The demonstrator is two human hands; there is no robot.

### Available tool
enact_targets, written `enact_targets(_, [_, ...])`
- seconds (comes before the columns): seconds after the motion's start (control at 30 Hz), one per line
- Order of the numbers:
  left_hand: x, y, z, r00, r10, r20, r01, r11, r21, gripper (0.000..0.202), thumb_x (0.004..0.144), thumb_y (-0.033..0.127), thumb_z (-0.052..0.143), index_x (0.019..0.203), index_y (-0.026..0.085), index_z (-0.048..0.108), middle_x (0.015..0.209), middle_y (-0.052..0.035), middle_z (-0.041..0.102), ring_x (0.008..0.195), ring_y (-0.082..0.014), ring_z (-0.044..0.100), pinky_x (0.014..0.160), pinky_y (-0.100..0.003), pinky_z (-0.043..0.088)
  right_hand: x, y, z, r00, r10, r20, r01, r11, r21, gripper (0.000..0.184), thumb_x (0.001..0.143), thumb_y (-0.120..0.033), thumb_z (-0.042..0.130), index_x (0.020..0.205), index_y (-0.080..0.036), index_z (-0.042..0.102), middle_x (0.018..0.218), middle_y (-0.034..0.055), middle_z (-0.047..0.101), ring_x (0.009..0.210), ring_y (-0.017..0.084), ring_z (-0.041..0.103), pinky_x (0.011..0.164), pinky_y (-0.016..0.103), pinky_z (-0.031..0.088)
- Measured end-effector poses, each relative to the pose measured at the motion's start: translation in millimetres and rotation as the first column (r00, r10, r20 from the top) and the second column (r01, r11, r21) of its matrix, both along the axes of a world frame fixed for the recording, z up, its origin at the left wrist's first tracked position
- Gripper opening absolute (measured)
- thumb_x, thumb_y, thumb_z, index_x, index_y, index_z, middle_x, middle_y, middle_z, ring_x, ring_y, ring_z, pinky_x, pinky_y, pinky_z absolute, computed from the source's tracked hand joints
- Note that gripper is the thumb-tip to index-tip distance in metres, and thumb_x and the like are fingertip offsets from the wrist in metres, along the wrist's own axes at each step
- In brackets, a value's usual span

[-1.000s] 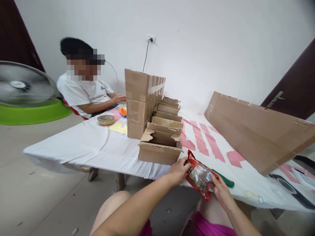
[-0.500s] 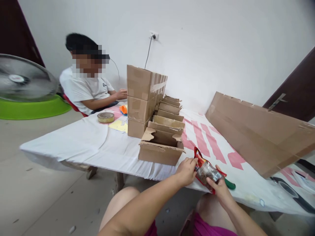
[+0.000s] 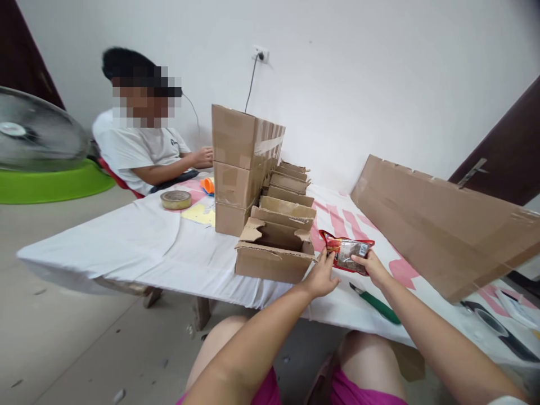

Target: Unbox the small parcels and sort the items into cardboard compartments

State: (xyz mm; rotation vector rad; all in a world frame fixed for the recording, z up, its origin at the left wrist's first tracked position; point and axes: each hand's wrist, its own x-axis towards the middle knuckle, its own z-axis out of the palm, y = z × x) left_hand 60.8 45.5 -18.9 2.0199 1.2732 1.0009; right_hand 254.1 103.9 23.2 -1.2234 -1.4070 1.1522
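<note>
A red-edged clear plastic food packet point(image 3: 348, 247) with dark brown contents lies just above the cloth-covered table. My right hand point(image 3: 371, 265) pinches its right side, with the thumb over the front. At the packet's lower left corner, my left hand point(image 3: 321, 277) has its fingers stretched out and its thumb apart, the fingertips touching or very near the packet. Left of that hand stands an open cardboard box point(image 3: 274, 261), its flaps raised. A green-handled cutter point(image 3: 377, 304) lies on the table below the packet.
More open boxes point(image 3: 289, 194) line up behind the nearest one, beside a stack of taped boxes point(image 3: 234, 185). A tape roll point(image 3: 176, 199) lies at left. A large cardboard sheet point(image 3: 430, 225) leans at right near a black tape dispenser point(image 3: 498, 329). A person point(image 3: 143, 152) sits across the table.
The packet has moved away from my body, up over the table, and turned flatter. My left hand has loosened from its edge. The green-handled cutter is now uncovered.
</note>
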Motion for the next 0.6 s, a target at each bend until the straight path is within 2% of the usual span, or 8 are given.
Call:
enact_targets(0.1, [1.4, -5.9, 5.1, 0.999, 0.008, 0.040, -0.010, 0.998, 0.058, 0.087, 0.071, 0.026, 0.069, 0.146, 0.012, 0.028, 0.154, -0.0206, 0.022, 0.143, -0.0349, 0.022, 0.116, -0.047, 0.026, 2.0, -4.7, -7.0, 0.998, -0.048, -0.029, 0.048, 0.999, 0.021, 0.050, 0.059, -0.046, 0.080, 0.098, -0.020, 0.063, 0.095, 0.0059, 0.074, 0.085, 0.027, 0.071, 0.074, 0.038, 0.058])
enact_targets(0.23, [2.8, -23.4, 18.1, 0.978, 0.096, 0.185, -0.112, 0.991, 0.077, 0.086, 0.071, 0.027, 0.069, 0.146, 0.020, 0.027, 0.147, -0.0154, 0.037, 0.135, -0.0306, 0.039, 0.111, -0.044, 0.036, 16.2, -22.7, -23.1, 0.985, -0.145, -0.089, 0.149, 0.988, 0.039, 0.053, 0.067, -0.066, 0.066, 0.095, -0.021, 0.062, 0.092, 0.0052, 0.075, 0.085, 0.027, 0.071, 0.069, 0.038, 0.059])
enact_targets(0.33, [4.4, -38.5, 23.9, 0.971, 0.107, 0.212, -0.112, 0.994, 0.010, 0.102, 0.065, 0.037, 0.077, 0.148, 0.020, 0.020, 0.145, -0.0157, 0.041, 0.129, -0.0333, 0.046, 0.106, -0.046, 0.042, 23.5, -37.7, -36.4, 0.977, -0.148, -0.152, 0.155, 0.987, 0.032, 0.054, 0.067, -0.067, 0.066, 0.094, -0.020, 0.065, 0.091, 0.0071, 0.075, 0.089, 0.029, 0.070, 0.071, 0.040, 0.059])
enact_targets(0.43, [5.3, -53.8, 24.3, 0.983, 0.092, 0.161, -0.094, 0.996, 0.006, 0.113, 0.061, 0.042, 0.081, 0.149, 0.022, 0.014, 0.143, -0.0172, 0.042, 0.123, -0.0357, 0.051, 0.100, -0.048, 0.046, 20.6, -53.2, -47.6, 0.966, -0.120, -0.229, 0.122, 0.992, -0.005, 0.047, 0.070, -0.061, 0.066, 0.093, -0.020, 0.068, 0.093, 0.0072, 0.075, 0.092, 0.030, 0.069, 0.076, 0.041, 0.058])
enact_targets(0.53, [0.1, -66.9, 24.7, 0.988, 0.137, 0.075, -0.141, 0.989, 0.054, 0.110, 0.060, 0.045, 0.081, 0.148, 0.025, 0.017, 0.138, -0.0164, 0.045, 0.113, -0.0350, 0.058, 0.093, -0.049, 0.050, 10.9, -68.4, -57.2, 0.956, -0.102, -0.276, 0.106, 0.994, 0.001, 0.045, 0.073, -0.059, 0.065, 0.099, -0.023, 0.069, 0.099, 0.0058, 0.075, 0.094, 0.029, 0.069, 0.083, 0.043, 0.056])
enact_targets(0.6, [-8.6, -73.4, 26.8, 0.984, 0.172, 0.036, -0.175, 0.980, 0.093, 0.103, 0.065, 0.045, 0.078, 0.147, 0.027, 0.019, 0.133, -0.0140, 0.050, 0.108, -0.0331, 0.061, 0.090, -0.047, 0.052, 3.9, -77.5, -64.8, 0.966, -0.081, -0.247, 0.095, 0.994, 0.047, 0.049, 0.074, -0.062, 0.062, 0.105, -0.024, 0.068, 0.102, 0.0058, 0.074, 0.096, 0.030, 0.068, 0.086, 0.045, 0.055])
